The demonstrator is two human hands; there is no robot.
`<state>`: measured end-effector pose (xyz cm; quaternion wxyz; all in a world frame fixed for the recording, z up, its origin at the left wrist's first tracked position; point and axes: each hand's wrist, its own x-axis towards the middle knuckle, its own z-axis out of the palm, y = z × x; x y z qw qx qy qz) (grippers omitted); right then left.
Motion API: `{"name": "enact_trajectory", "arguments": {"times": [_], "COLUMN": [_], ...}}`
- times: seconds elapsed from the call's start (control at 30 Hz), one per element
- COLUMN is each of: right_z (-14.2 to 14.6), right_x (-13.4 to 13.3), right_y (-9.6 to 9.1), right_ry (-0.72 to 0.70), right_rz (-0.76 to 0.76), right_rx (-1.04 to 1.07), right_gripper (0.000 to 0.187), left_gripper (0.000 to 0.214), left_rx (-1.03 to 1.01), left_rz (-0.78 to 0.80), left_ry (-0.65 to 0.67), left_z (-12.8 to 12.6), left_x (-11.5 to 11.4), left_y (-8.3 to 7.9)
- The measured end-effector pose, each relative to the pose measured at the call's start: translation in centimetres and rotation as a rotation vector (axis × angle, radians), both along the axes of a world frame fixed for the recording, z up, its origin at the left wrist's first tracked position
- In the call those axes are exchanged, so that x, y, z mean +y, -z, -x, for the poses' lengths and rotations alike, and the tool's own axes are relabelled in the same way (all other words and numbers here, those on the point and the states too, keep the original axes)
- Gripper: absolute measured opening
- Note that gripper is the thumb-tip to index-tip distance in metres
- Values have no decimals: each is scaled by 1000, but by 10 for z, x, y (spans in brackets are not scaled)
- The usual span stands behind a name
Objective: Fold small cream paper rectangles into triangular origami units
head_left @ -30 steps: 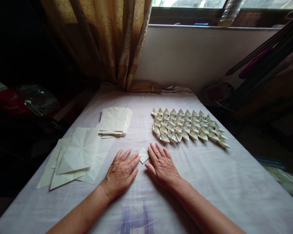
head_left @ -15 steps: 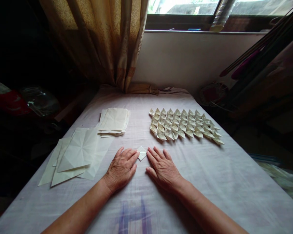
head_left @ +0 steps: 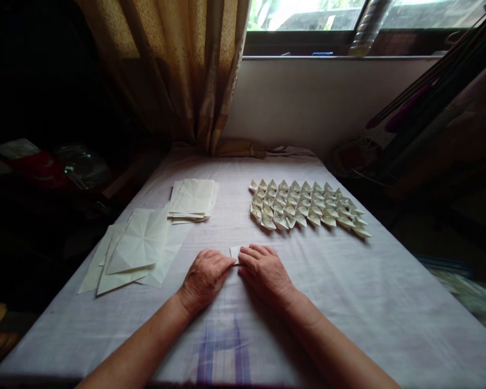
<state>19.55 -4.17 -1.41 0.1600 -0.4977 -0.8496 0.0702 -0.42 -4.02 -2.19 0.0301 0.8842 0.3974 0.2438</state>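
Right grip [head_left: 266,271], folded paper [head_left: 234,252] partly beneath it.

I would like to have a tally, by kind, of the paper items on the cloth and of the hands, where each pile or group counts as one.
Neat paper stack: 1
Spread of loose sheets: 1
Group of boat-shaped folded papers: 1
Small folded paper: 1
Left hand and right hand: 2
Total: 6

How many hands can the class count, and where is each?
2: the left hand by the near left corner of the small paper, the right hand partly covering its right side.
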Motion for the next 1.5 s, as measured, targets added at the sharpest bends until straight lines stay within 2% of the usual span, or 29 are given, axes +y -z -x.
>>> {"name": "enact_trajectory", "arguments": {"times": [0.13, 0.23, 0.3, 0.4, 0.57, 0.73, 0.83, 1.0, 1.2, 1.33, 1.5], "right_z": [-13, -18, -19, -21, -24, -26, -27, -25, -16, -10, -7], "right_x": [13, 17, 17, 16, 10, 7, 7, 7, 5, 7, 9], "right_y": [2, 4, 6, 8, 9, 9, 9, 10, 11, 10, 8], "right_ry": [-110, -177, -203, -196, -99, -73, -75, -11, 192, 303, 369], "right_rz": [-67, -131, -161, -186, -224, -224, -227, -193, -106, -49, -8], "right_rx": [25, 37, 44, 47, 15, -1, 19, 113, 236, 242, 211], "right_gripper": [12, 13, 13, 14, 15, 16, 16, 17, 12, 13, 15], "left_gripper": [24, 24, 27, 26, 22, 24, 24, 21, 9, 8, 13], "left_rx": [-9, 1, 14, 50, 80, 119, 153, 88, -46, -84, -53], "left_rz": [32, 47, 53, 77, 36, -123, -146, -25, 218, 261, 285], "left_ry": [58, 34, 20, 77, 130, 122, 104, 0, -125, -190, -222], "left_z": [-3, -4, -1, 2, -3, -15, -19, -19, -20, -21, -23], "left_x": [2, 10, 18, 30, 37, 25, 19, 22, 26, 27, 28], "left_y": [-2, -5, -7, -9, -10, -9, -8, -7, -7, -5, -4]}}
